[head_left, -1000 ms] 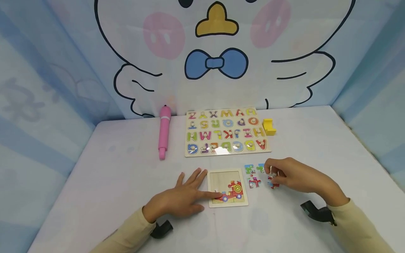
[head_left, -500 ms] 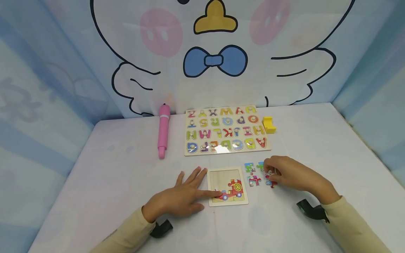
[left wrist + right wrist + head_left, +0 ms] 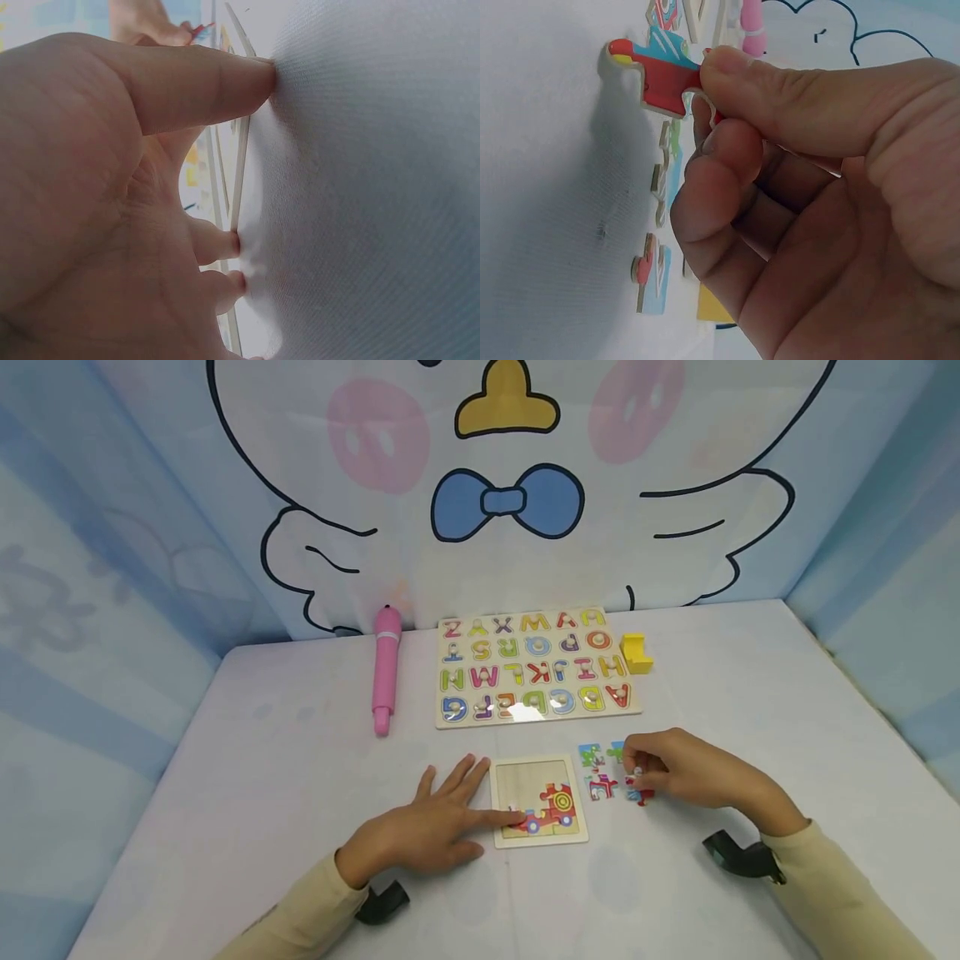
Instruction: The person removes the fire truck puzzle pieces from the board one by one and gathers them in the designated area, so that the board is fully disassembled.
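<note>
In the head view my left hand (image 3: pixel 426 833) lies spread at the left of a small wooden puzzle board (image 3: pixel 517 772), its index fingertip resting on the red vehicle picture (image 3: pixel 558 806) partly filling it. The left wrist view shows the thumb and two fingertips down on the cloth beside the board's edge. My right hand (image 3: pixel 693 768) is to the right of the board. Between thumb and fingers it pinches a red-and-blue jigsaw piece (image 3: pixel 667 82), tilted above the cloth. Nearby lie green-and-blue pieces (image 3: pixel 590 755) and a red-and-white piece (image 3: pixel 602 787), some partly hidden by that hand.
Behind the small board lies an alphabet peg puzzle (image 3: pixel 536 668). A yellow block-like stand (image 3: pixel 637 655) touches or nearly touches its right side, and a pink pen-shaped toy (image 3: pixel 386 672) lies to its left. A printed curtain (image 3: pixel 510 568) rises at the table's back edge.
The right hand has shifted slightly left, still at the loose pieces. The left hand holds its place on the board. The whole head view has drifted a little.
</note>
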Demonstrator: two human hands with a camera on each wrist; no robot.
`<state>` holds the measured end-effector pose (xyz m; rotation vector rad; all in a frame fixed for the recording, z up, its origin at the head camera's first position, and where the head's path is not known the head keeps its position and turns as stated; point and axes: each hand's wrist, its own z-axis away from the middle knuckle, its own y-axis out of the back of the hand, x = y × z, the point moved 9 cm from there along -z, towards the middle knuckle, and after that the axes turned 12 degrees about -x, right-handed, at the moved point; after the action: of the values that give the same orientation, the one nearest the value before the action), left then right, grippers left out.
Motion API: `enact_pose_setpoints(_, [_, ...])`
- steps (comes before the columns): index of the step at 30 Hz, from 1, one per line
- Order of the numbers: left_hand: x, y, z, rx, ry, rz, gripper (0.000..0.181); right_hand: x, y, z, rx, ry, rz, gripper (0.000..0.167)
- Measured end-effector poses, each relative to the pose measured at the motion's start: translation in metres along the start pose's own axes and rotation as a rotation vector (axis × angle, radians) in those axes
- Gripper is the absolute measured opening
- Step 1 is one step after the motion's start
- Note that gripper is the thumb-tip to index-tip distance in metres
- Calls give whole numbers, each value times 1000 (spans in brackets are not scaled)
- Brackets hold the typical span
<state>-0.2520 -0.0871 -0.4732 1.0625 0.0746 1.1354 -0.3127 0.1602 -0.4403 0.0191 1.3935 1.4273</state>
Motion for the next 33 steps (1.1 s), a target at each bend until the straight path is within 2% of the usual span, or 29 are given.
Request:
enact_pose_setpoints(7, [0,0,1,6,-6,-10,61,2,0,-2,35,-29,15,18])
enact_pose_setpoints(16, [1,1,0,5,-2,-7,61,1,0,-5,63,-75,139,15])
enact_pose_setpoints(33, [0,0,0,-6,4,6,60,2,-4,-6,53,-86,156,16])
